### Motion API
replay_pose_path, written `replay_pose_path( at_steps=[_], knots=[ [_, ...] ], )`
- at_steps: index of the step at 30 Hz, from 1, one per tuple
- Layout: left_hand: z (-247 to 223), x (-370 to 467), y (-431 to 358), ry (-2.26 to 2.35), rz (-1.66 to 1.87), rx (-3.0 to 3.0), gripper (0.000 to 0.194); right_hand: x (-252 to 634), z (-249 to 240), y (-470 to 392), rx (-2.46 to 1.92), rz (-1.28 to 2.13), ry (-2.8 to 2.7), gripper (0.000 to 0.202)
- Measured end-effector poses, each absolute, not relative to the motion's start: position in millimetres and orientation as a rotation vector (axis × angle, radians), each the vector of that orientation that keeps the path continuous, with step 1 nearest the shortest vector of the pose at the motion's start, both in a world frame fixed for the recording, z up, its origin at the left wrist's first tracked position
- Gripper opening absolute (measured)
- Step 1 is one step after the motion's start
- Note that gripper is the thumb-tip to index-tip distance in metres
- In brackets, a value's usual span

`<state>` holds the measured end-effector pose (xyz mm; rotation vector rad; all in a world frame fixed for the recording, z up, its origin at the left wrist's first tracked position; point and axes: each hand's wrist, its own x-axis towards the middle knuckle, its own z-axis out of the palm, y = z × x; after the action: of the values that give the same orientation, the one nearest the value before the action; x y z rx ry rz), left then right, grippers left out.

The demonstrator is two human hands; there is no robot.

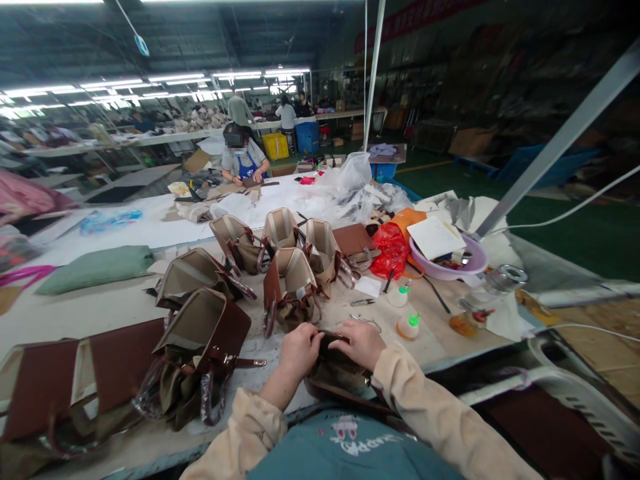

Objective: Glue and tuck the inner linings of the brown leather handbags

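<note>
A dark brown bag (345,375) lies open toward me at the table's front edge, against my body. My left hand (301,350) pinches the left part of its far rim, thumb inside. My right hand (361,341) grips the same rim a little to the right, its fingers bent over the edge. The two hands are close together but apart. Just beyond them stands an open brown bag (290,287) with a beige lining. Another bag (200,333) with plastic-wrapped handles stands to the left of my left hand.
More bags (187,273) stand on the table, and brown panels (125,363) lie at left. To the right are green-capped bottles (409,325), small snips (362,303), a red plastic bag (389,250), a purple basin (475,261) and a glass jar (465,323). A person (243,160) works across the table.
</note>
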<state>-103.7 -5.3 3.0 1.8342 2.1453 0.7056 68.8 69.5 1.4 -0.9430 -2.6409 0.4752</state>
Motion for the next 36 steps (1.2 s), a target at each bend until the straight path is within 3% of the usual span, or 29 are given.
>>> replay_pose_path(
  at_steps=[22,36],
  knots=[
    [8,-94,5,2.317,0.505,1.792,0.018,49,3,81,-0.991,0.438,-2.676,0.026],
    [3,-95,3,2.324,0.567,1.754,0.016,47,15,77,-0.990,0.459,-2.761,0.025]
  ],
)
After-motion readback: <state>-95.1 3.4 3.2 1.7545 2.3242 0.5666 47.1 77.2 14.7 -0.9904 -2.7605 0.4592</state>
